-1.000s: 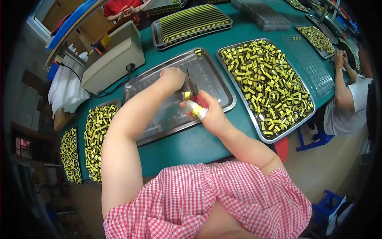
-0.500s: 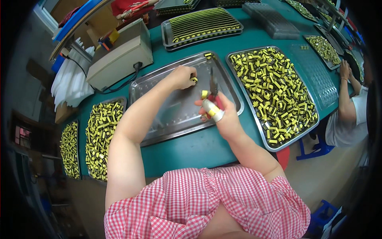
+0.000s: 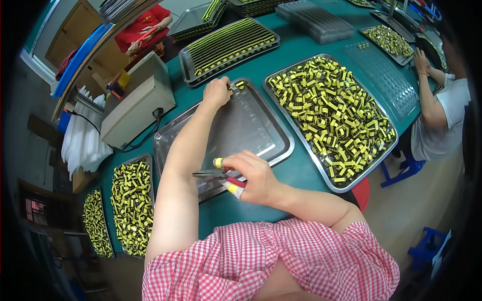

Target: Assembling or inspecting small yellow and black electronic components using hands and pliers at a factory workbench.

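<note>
My left hand is at the far end of the shallow metal tray, its fingers pinched on a small yellow-and-black component. Beside it lie a few more such components. Nearer to me, my right hand is closed on red-handled pliers, their dark jaws pointing left across my left forearm. White and yellow wrapping covers one of its fingers. At another fingertip shows a yellow bit; whether it is a component or wrapping I cannot tell.
A heaped tray of yellow components stands at right, two more at left. Behind are a tray of component rows, clear plastic trays and a beige box with a cable. Co-workers sit at right and stand at the back.
My left hand has moved to the tray's far end, beside the components there. My right hand has drawn nearer to me, and the pliers have swung from pointing away to pointing left. The view has shifted.
</note>
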